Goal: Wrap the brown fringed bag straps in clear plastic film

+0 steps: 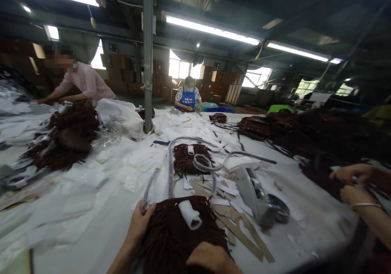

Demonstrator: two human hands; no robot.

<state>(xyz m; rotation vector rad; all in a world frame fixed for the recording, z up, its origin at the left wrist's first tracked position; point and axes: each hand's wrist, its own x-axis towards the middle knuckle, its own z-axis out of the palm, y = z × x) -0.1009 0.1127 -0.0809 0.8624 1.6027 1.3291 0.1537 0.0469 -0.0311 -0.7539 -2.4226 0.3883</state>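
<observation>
A dark brown fringed bag [171, 237] lies in front of me, with a white foam-like roll [190, 214] on its upper front. My left hand [139, 225] is closed at the bag's upper left corner, its thumb and fingers around the strap [149, 186] in a pale wrapping. Over the lower front of the bag, my right hand [214, 258] is curled into the fringe; its fingertips are hidden. A second fringed bag [185, 160] lies just beyond, with wrapped straps [169, 172] looping around it.
A grey tape dispenser [253, 196] stands to the right, beside brown paper strips [244, 237]. Another person's hands [356, 184] work at the right edge. Dark bags [305, 135] are piled behind them. A post [148, 62] rises from the table; two people work farther back.
</observation>
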